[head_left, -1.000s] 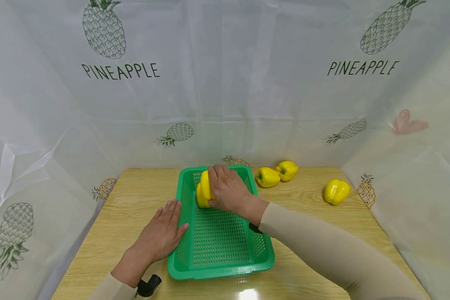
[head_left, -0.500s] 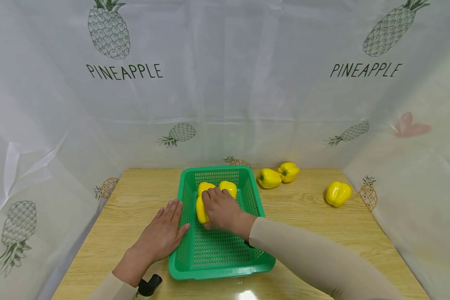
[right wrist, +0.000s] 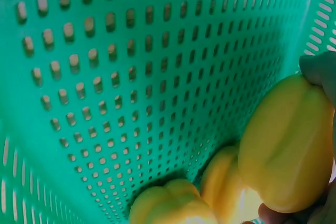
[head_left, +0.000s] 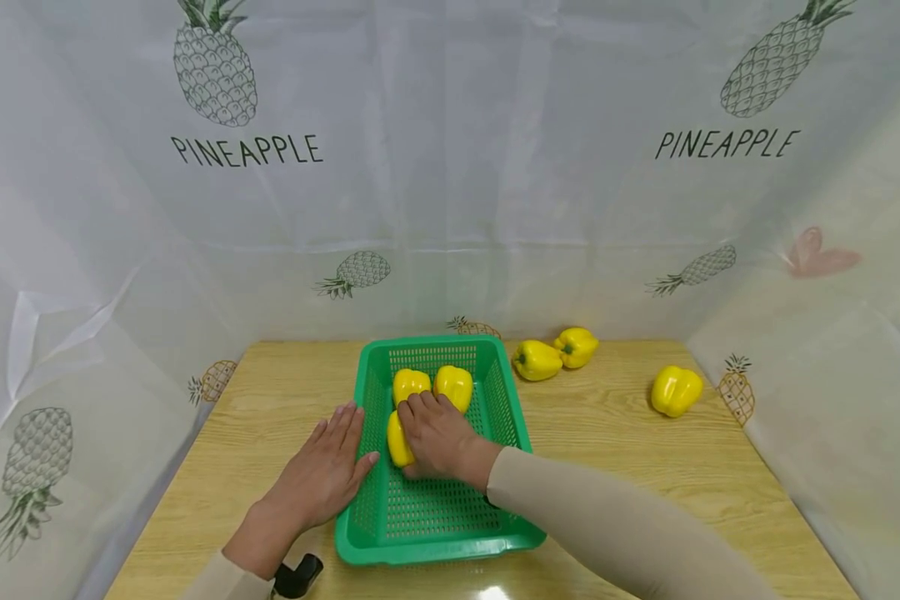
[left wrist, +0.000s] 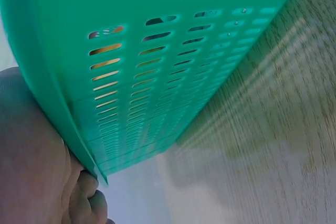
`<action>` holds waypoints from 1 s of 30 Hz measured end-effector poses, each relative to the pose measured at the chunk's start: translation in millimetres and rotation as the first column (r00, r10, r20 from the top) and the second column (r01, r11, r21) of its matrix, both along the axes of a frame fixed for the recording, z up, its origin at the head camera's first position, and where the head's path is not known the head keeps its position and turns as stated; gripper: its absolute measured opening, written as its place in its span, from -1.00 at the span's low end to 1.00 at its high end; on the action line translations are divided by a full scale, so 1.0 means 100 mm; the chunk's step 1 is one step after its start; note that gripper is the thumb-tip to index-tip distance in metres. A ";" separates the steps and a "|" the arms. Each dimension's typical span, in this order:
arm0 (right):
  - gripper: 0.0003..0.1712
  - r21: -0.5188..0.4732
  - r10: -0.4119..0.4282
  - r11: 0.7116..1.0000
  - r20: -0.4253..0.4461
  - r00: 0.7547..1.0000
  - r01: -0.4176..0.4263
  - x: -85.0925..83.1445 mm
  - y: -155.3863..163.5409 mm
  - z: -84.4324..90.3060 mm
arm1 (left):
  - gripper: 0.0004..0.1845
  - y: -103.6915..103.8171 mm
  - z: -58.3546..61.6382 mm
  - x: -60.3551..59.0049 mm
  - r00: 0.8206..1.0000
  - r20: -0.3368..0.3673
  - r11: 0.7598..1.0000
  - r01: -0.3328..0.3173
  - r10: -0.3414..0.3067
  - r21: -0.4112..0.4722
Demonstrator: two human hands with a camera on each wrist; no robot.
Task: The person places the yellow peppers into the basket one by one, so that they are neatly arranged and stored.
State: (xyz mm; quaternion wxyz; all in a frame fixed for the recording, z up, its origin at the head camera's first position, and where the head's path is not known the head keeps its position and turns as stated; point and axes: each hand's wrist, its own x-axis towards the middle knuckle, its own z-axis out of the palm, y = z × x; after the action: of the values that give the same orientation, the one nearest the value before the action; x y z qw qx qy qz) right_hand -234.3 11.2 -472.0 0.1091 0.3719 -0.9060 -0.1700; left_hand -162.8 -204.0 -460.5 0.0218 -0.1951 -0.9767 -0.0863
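Observation:
Inside the green basket (head_left: 435, 550), my right hand (head_left: 441, 437) grips a yellow bell pepper (right wrist: 289, 145), thumb on one side and fingers on the other. The hand hides much of that pepper in the head view. Just beyond it, two more yellow bell peppers, a left one (head_left: 411, 384) and a right one (head_left: 453, 386), lie on the basket floor toward the far end. My left hand (head_left: 318, 471) rests with straight fingers along the basket's left rim, thumb over the edge. The left wrist view shows it against the outer side of the basket wall (left wrist: 131, 77).
On the wooden table (head_left: 607, 450), right of the basket, two yellow peppers touch: a nearer one (head_left: 537, 360) and a farther one (head_left: 577, 346). Another pepper (head_left: 676, 390) lies alone near the right edge. White pineapple-print sheeting (head_left: 450, 192) encloses the back and sides.
My right hand has brought its pepper nearer to me inside the basket and lower, uncovering the two peppers at the far end. The left hand stays on the rim.

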 end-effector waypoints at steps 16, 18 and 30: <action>-0.03 0.059 -0.011 0.998 0.015 1.000 0.010 -0.01 0.02 -0.11 | -0.23 0.01 0.01 0.00 1.000 0.006 1.000 0.005 -0.005 0.011; -0.04 0.047 -0.019 0.999 0.027 0.999 0.018 -0.03 0.02 -0.13 | -0.23 0.01 0.01 0.00 1.000 0.010 1.000 0.005 -0.005 0.011; -0.08 0.008 -0.033 0.999 0.055 0.998 0.032 -0.06 0.00 -0.16 | -0.22 0.00 0.01 -0.01 1.000 0.016 1.000 0.011 -0.011 0.012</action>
State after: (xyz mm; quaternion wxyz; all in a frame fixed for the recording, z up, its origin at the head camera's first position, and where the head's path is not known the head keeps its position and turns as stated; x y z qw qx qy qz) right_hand -240.5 11.7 -488.4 0.0801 0.3621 -0.9139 -0.1648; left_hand -163.4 -203.8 -459.9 0.0149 -0.1997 -0.9752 -0.0940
